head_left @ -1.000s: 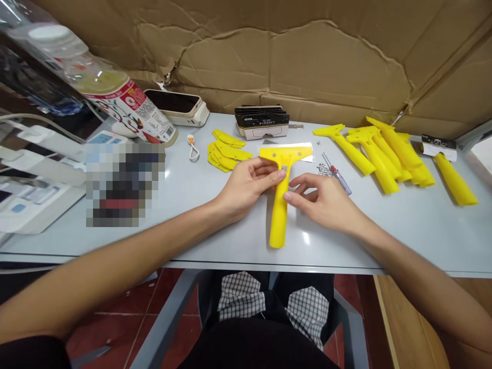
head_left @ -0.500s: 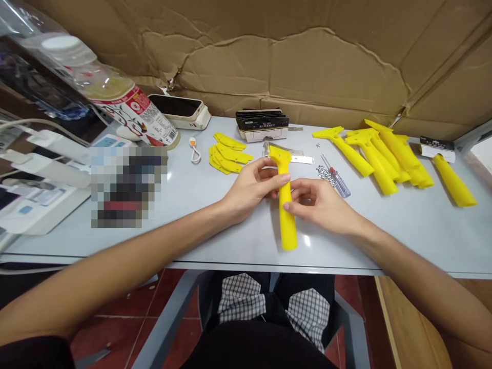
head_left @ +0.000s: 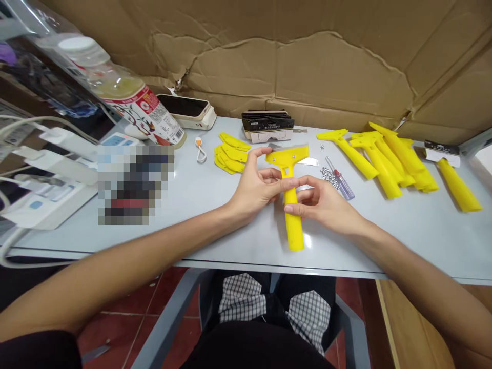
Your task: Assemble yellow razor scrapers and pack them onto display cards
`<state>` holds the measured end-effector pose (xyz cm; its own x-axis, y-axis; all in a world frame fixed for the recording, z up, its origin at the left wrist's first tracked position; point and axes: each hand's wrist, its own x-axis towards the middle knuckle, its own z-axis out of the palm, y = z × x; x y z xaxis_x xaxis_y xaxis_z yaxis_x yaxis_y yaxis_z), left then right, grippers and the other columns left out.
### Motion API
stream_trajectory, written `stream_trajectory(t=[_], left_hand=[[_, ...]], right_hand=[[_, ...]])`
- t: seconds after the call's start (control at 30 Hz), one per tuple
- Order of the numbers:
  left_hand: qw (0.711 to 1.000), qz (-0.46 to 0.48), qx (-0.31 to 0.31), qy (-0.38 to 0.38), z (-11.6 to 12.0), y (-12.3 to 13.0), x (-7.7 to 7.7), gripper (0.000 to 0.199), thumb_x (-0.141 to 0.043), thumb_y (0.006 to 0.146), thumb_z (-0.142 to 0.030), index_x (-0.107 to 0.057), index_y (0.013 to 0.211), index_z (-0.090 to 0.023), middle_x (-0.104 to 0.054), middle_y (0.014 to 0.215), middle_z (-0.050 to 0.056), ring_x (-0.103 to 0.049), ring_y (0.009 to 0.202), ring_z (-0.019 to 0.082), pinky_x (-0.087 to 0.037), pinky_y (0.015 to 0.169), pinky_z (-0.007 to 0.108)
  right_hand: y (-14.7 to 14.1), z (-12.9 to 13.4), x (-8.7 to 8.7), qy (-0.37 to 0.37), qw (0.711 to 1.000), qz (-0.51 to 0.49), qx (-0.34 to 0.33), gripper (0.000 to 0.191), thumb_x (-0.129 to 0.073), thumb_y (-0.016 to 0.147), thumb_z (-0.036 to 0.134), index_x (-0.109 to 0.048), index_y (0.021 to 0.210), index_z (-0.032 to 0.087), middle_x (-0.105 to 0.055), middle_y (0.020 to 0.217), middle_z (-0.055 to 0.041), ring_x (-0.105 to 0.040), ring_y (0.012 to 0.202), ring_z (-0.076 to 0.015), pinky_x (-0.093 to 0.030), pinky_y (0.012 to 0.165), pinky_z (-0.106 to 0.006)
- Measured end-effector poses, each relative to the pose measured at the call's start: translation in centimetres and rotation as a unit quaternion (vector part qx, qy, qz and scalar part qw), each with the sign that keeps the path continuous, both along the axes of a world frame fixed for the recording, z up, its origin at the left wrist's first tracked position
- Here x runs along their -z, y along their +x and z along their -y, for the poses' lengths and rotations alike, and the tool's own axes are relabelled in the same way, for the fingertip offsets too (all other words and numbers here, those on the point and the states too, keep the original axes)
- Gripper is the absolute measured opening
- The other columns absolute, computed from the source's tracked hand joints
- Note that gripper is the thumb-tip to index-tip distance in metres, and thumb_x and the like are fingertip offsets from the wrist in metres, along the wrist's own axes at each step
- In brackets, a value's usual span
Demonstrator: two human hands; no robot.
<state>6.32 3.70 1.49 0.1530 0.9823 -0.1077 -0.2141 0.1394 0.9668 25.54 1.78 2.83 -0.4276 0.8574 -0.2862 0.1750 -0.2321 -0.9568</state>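
Note:
A yellow scraper [head_left: 294,230] is held between both hands above the near part of the table, its wide head turned away from me. Two screws show on the face of that head. My left hand [head_left: 255,184] is closed on the upper handle, with the thumb across it and a fingertip at the head's left corner. From the right, my right hand [head_left: 321,202] pinches the middle of the handle. Behind the scraper lie flat yellow plates [head_left: 232,152] and a metal blade [head_left: 309,161]. A screwdriver [head_left: 341,182] rests beside a pile of small screws [head_left: 330,177].
Several yellow scraper handles [head_left: 400,159] lie at the right, with one scraper [head_left: 459,184] apart. A box of black cards [head_left: 267,125] stands at the back by the cardboard wall [head_left: 326,66]. A drink bottle [head_left: 142,110], a phone [head_left: 182,105] and a power strip [head_left: 61,195] occupy the left.
The scraper has rotated about its handle, so the wide face of its head with the two screws now faces up toward me. Both hands still hold it.

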Motion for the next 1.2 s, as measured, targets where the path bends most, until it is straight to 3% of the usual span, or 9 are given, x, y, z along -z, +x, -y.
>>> stream_trajectory(t=[0.2,0.33,0.53,0.63,0.73,0.87,0.97,1.03,1.2], left_hand=[[0.999,0.039,-0.002,0.029,-0.1,-0.1,0.6,0.11,-0.099,0.072,-0.032,-0.03,0.158,-0.036,-0.07,0.092,-0.003,-0.054,0.051,0.008,-0.045,0.05,0.026],[0.996,0.071,-0.019,0.06,-0.7,-0.5,1.4,0.107,-0.092,0.083,-0.031,-0.025,0.165,-0.046,-0.072,0.114,0.002,-0.051,0.049,0.005,-0.049,0.051,0.027],[0.989,-0.045,-0.011,0.138,-1.1,-1.0,1.7,0.065,-0.087,0.088,-0.035,-0.059,0.146,-0.036,-0.065,0.142,0.01,-0.058,0.06,0.006,-0.051,0.05,0.024],[0.974,-0.1,-0.014,0.203,-0.8,-1.1,1.7,0.061,-0.087,0.086,-0.03,-0.065,0.143,-0.035,-0.064,0.139,0.008,-0.061,0.064,0.007,-0.058,0.056,0.025],[0.96,-0.137,-0.003,0.244,-0.5,-1.1,1.6,0.059,-0.084,0.087,-0.027,-0.067,0.144,-0.034,-0.065,0.137,0.008,-0.063,0.066,0.007,-0.061,0.061,0.026],[0.931,-0.2,0.001,0.304,-0.7,-1.3,1.3,0.039,-0.08,0.091,-0.028,-0.075,0.13,-0.028,-0.068,0.135,0.009,-0.067,0.07,0.009,-0.059,0.061,0.026],[0.89,-0.265,-0.059,0.365,-1.9,-2.3,0.3,0.017,-0.078,0.093,-0.03,-0.08,0.109,-0.025,-0.076,0.111,0.005,-0.066,0.069,0.011,-0.057,0.062,0.027],[0.864,-0.308,-0.118,0.38,-3.1,-3.4,-0.6,0.012,-0.077,0.094,-0.033,-0.081,0.104,-0.026,-0.077,0.094,0.002,-0.066,0.069,0.012,-0.056,0.063,0.028],[0.819,-0.37,-0.228,0.375,-7.1,-7.0,-1.9,0.014,-0.079,0.093,-0.036,-0.081,0.105,-0.029,-0.079,0.093,0.0,-0.063,0.066,0.014,-0.053,0.06,0.03]], right_hand=[[0.8,-0.5,0.1,0.024,0.998,-0.063,-0.001,0.036,-0.088,0.084,0.033,-0.068,0.111,0.021,-0.077,0.103,-0.0046,-0.071,0.096,-0.0197,-0.056,0.091,-0.036],[0.9,-0.7,0.3,0.03,0.995,-0.09,-0.01,0.028,-0.083,0.086,0.028,-0.073,0.112,0.021,-0.075,0.114,-0.0064,-0.068,0.102,-0.0208,-0.055,0.089,-0.036],[0.7,-0.4,0.3,-0.041,0.987,-0.143,-0.06,0.032,-0.083,0.09,0.039,-0.074,0.115,0.019,-0.072,0.1,-0.004,-0.068,0.086,-0.0185,-0.057,0.08,-0.035],[0.8,-0.2,0.4,-0.01,0.991,-0.093,-0.096,0.036,-0.086,0.092,0.044,-0.074,0.114,0.019,-0.072,0.09,-0.0021,-0.067,0.081,-0.0178,-0.056,0.075,-0.033],[1.0,-0.2,0.4,0.003,0.99,-0.072,-0.12,0.038,-0.084,0.094,0.049,-0.075,0.114,0.018,-0.074,0.091,-0.003,-0.07,0.084,-0.0195,-0.057,0.079,-0.035],[1.1,-0.7,0.7,-0.028,0.99,-0.114,-0.08,0.047,-0.093,0.084,0.048,-0.075,0.117,0.019,-0.076,0.104,-0.0051,-0.075,0.093,-0.0218,-0.059,0.087,-0.038],[1.2,-1.2,0.9,-0.047,0.992,-0.116,-0.016,0.049,-0.101,0.074,0.042,-0.077,0.11,0.021,-0.074,0.104,-0.0038,-0.074,0.089,-0.0192,-0.06,0.083,-0.036],[1.5,-1.5,1.1,-0.042,0.993,-0.111,0.018,0.048,-0.103,0.071,0.038,-0.078,0.107,0.022,-0.074,0.099,-0.0027,-0.071,0.085,-0.0169,-0.058,0.077,-0.033],[2.1,-2.3,1.4,-0.019,0.993,-0.109,0.047,0.044,-0.103,0.067,0.03,-0.08,0.103,0.021,-0.075,0.1,-0.0031,-0.067,0.087,-0.0161,-0.054,0.075,-0.031]])
